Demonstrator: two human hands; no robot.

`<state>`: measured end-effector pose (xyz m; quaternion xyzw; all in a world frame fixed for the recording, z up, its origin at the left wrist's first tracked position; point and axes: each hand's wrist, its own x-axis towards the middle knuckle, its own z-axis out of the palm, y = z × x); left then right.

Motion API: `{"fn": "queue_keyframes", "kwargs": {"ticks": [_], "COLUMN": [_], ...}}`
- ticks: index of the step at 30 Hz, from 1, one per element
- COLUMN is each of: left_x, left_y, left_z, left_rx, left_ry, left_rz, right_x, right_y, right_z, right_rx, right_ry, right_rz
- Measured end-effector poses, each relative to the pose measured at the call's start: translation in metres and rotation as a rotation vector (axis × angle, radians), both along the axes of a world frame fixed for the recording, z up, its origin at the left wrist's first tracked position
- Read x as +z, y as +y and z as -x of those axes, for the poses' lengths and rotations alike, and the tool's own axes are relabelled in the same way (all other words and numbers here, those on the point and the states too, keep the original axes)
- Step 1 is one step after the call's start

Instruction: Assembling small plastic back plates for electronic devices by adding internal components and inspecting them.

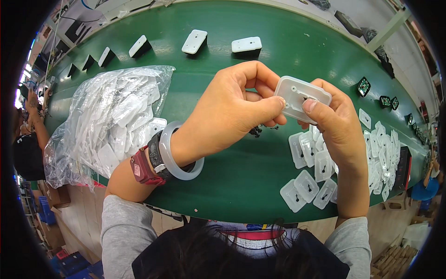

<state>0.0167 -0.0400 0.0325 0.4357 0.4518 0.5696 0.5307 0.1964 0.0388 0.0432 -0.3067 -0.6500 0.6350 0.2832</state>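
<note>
Above the green table I hold a translucent white plastic cover [301,87], rectangular with rounded corners and small round holes. My left hand [237,104] pinches its left edge between thumb and fingers. On the other side my right hand [335,118] grips it, the thumb lying on its face beside a small dark piece near the middle. The fingers behind the cover are partly hidden. Below my hands lies a little heap of small black parts [256,131]. Several similar covers [306,185], each with a black piece on it, are spread near my right forearm.
A clear plastic bag [104,125] full of white covers lies at the left. Black-and-white units [194,42] stand in a row along the back of the green table [223,186]. More covers [383,153] and small circuit boards [364,86] lie at the right.
</note>
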Motion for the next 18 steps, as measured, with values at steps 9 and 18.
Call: {"fn": "queue_keyframes", "kwargs": {"ticks": [9,18], "left_x": [-0.0003,-0.0035], "left_y": [-0.0028,-0.0018], "left_z": [-0.0047,-0.0063], "left_rx": [0.015,0.108], "left_ry": [0.093,0.228], "left_rz": [-0.065,-0.261], "right_x": [-0.0053,-0.0013], "right_y": [0.0053,-0.0001], "right_z": [-0.0042,-0.0040], "right_rx": [0.014,-0.033], "right_ry": [-0.027,0.065], "right_rz": [-0.069,-0.116]}}
